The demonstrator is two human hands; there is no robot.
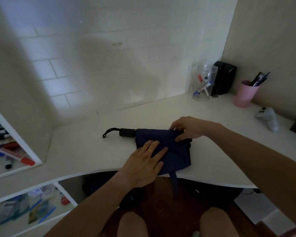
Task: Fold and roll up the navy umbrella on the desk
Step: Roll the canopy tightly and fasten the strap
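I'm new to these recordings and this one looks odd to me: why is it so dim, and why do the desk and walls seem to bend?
Head view: the room is dimly lit, so the navy umbrella shows little fabric detail; the wide-angle lens curves the desk edge and wall tile lines; soft shadows fall on the wall; the shelf items at lower left are blurred.

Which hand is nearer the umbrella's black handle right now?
Left. The left hand presses flat on the navy canopy just below-right of the black handle; the right hand pinches the canopy's far end.
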